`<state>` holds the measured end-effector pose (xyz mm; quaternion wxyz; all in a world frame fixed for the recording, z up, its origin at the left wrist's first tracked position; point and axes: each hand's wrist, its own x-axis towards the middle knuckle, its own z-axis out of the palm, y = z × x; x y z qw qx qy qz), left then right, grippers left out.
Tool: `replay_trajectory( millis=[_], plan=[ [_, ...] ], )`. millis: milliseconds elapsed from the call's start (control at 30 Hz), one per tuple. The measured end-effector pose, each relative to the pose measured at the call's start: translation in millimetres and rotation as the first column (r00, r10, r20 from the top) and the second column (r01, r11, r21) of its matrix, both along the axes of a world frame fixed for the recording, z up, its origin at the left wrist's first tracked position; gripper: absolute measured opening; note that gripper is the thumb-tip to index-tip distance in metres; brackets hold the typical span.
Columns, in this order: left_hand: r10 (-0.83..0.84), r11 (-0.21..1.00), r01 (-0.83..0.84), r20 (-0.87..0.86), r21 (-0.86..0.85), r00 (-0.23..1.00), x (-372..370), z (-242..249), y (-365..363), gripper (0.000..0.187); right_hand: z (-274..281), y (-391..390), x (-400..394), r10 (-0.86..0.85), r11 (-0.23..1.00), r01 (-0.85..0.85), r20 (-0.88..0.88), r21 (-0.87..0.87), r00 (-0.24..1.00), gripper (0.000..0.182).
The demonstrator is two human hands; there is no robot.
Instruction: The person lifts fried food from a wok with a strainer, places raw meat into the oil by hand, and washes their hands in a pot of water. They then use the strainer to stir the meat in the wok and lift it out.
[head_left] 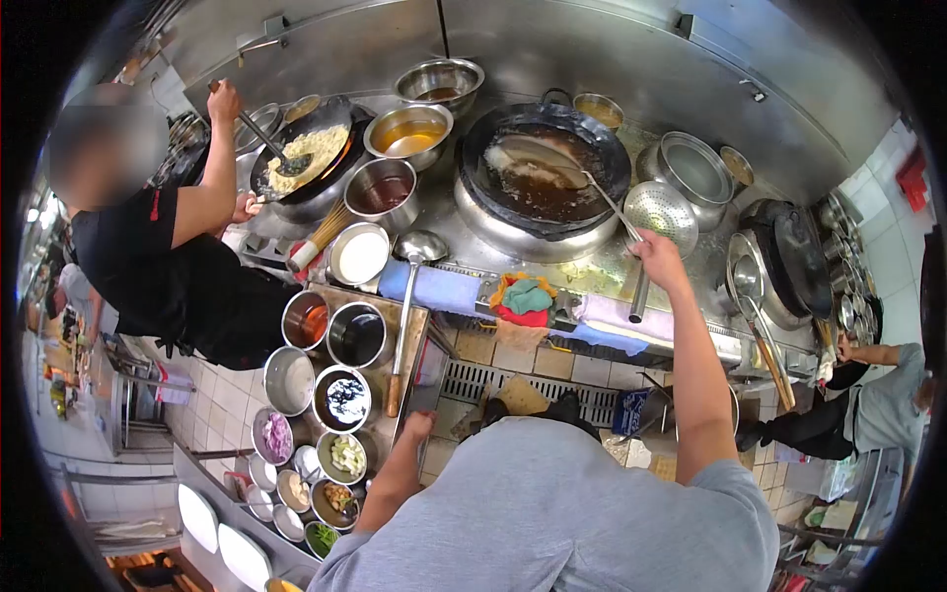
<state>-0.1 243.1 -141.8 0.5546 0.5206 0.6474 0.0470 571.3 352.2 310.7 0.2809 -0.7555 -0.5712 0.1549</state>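
Observation:
My right hand (659,259) is closed around the thin handle of a metal utensil (604,195), whose far end reaches into the dark bubbling liquid in the large wok (538,163). Just beside that hand, a perforated ladle (661,219) rests on the steel counter, its thick handle pointing toward me. My left hand (419,424) is closed, low at the edge of the cart with the pots; whether it holds anything is hidden. A long ladle (419,249) with a wooden handle lies to the left, across the cart's edge.
At the left a co-worker (187,227) stirs food in another wok (306,158). Bowls of liquid, such as a yellow one (408,131), stand between the woks. Folded cloths (523,299) lie on the counter's front edge. Another person (883,400) is at the far right.

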Motion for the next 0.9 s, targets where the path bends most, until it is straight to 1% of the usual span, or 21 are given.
replay_trajectory(
  millis=[33,100,167,200,267,300,333,367,400,433,500,533,567,633,700,733,767,800,833,867,900],
  plan=[
    [0.006,1.0,-0.006,0.003,-0.006,1.0,4,4,-6,0.024,-3,0,9,-0.019,1.0,0.019,0.031,0.01,0.999,0.031],
    [0.269,0.962,-0.271,0.155,-0.004,0.951,29,52,-16,0.024,-23,6,49,0.043,0.997,-0.043,0.002,0.061,0.999,0.034],
    [0.257,0.966,-0.251,0.146,-0.054,0.955,32,77,-24,0.023,-17,7,61,-0.06,0.993,0.015,-0.379,-0.121,0.923,0.035],
    [0.245,0.967,-0.233,0.135,-0.099,0.96,31,82,-26,0.023,-5,4,58,-0.087,0.989,0.019,-0.481,-0.144,0.872,0.034],
    [0.066,0.993,-0.055,0.105,-0.102,0.992,1,0,-34,0.024,1,3,60,-0.11,0.985,0.017,-0.554,-0.169,0.825,0.032],
    [-0.025,0.994,0.034,0.093,-0.1,0.995,-2,0,-35,0.025,4,3,60,-0.137,0.981,0.018,-0.622,-0.193,0.771,0.031],
    [-0.307,0.952,0.307,-0.051,-0.013,0.95,-9,2,-41,0.026,10,2,55,-0.14,0.976,-0.005,-0.652,-0.216,0.745,0.028],
    [-0.549,0.813,0.579,-0.251,0.06,0.797,-7,35,-45,0.027,9,1,54,-0.129,0.978,-0.011,-0.652,-0.207,0.748,0.028],
    [-0.671,0.626,0.774,-0.437,0.101,0.6,-3,76,-50,0.028,7,0,53,-0.125,0.972,-0.056,-0.708,-0.227,0.695,0.028],
    [-0.665,0.626,0.772,-0.442,0.108,0.602,-2,85,-46,0.028,6,-1,52,-0.125,0.964,-0.101,-0.76,-0.244,0.638,0.029],
    [-0.497,0.864,0.502,-0.22,-0.038,0.839,-10,74,-50,0.031,7,-4,43,-0.137,0.958,-0.122,-0.79,-0.258,0.597,0.028],
    [-0.154,0.974,0.125,-0.145,-0.191,0.977,-5,76,-52,0.025,11,-7,35,-0.174,0.959,-0.106,-0.838,-0.264,0.517,0.028],
    [-0.124,0.985,0.107,-0.123,-0.134,0.985,-2,79,-47,0.024,14,-8,28,-0.206,0.959,-0.09,-0.878,-0.269,0.432,0.029],
    [-0.319,0.943,0.331,-0.18,0.037,0.93,-13,51,-39,0.022,6,-6,22,-0.21,0.959,-0.097,-0.898,-0.266,0.388,0.033],
    [-0.534,0.754,0.621,-0.351,0.216,0.77,-17,20,-30,0.022,-3,-1,12,-0.251,0.955,-0.085,-0.925,-0.286,0.285,0.027],
    [-0.541,0.652,0.698,-0.464,0.296,0.701,-10,47,-22,0.023,-15,5,8,-0.241,0.961,-0.091,-0.953,-0.261,0.183,0.014],
    [-0.503,0.778,0.589,-0.345,0.22,0.793,-6,35,-26,0.024,-26,9,4,-0.228,0.967,-0.1,-0.97,-0.236,0.082,0.001],
    [-0.421,0.879,0.46,-0.242,0.13,0.874,20,87,-26,0.026,-27,13,-4,-0.237,0.965,-0.104,-0.97,-0.241,0.047,0.002],
    [-0.547,0.733,0.643,-0.369,0.222,0.751,28,93,-19,0.023,-26,17,-13,-0.246,0.963,-0.106,-0.969,-0.246,0.012,0.002],
    [-0.382,0.916,0.392,-0.118,0.084,0.917,37,106,-15,0.02,-36,24,-14,-0.226,0.969,-0.117,-0.972,-0.218,-0.059,0.003],
    [0.052,0.981,-0.038,0.068,-0.189,0.996,53,116,-12,0.018,-42,32,-12,-0.204,0.975,-0.119,-0.97,-0.189,-0.133,0.005]
  ],
)
